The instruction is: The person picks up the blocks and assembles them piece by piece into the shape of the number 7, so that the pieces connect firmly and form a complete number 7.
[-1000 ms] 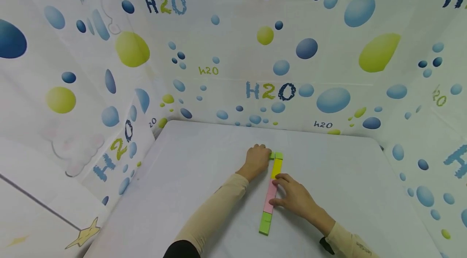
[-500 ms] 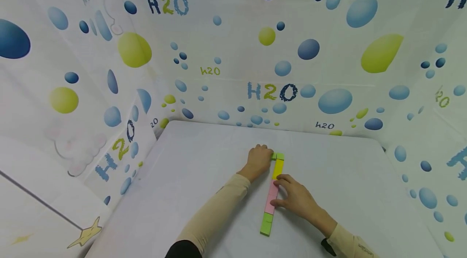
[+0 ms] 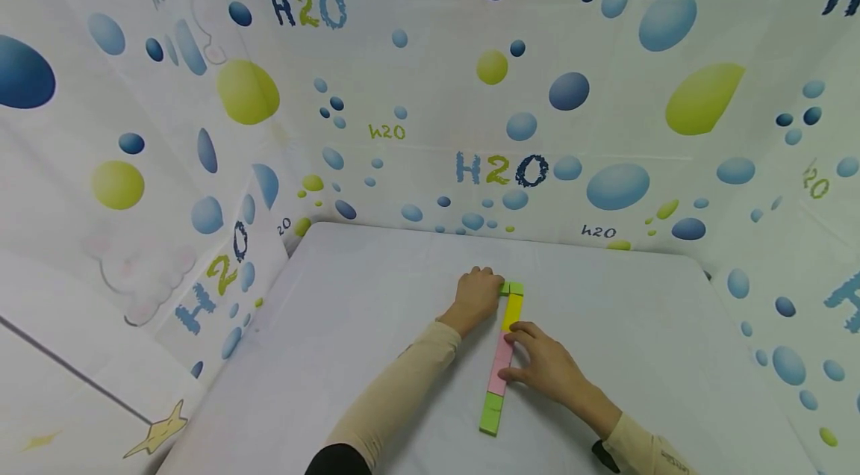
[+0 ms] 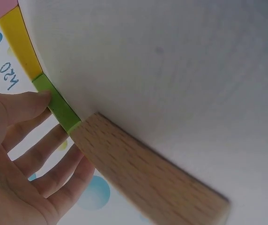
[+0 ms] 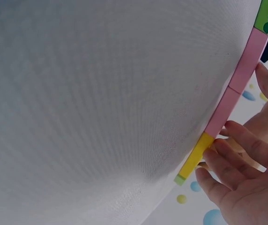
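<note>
A row of coloured blocks runs along the white table: a light green block (image 3: 491, 415) at the near end, two pink blocks (image 3: 500, 363), a yellow block (image 3: 512, 311) and a green block (image 3: 515, 288) at the far end. My left hand (image 3: 478, 294) pinches a green block (image 4: 56, 103) at the far end, thumb on its face and fingers behind. Adjoining that block is a bare wood block (image 4: 143, 168), seen in the left wrist view. My right hand (image 3: 547, 363) rests along the row's right side, thumb and fingertips touching the pink blocks near the yellow one.
The white table (image 3: 376, 273) surrounds the row. Behind it hangs a white curtain (image 3: 430, 87) printed with blue and green drops and H2O lettering. A dark band (image 3: 605, 455) lies at my right wrist.
The view has shifted very slightly. Both hands and the row of blocks hold their places.
</note>
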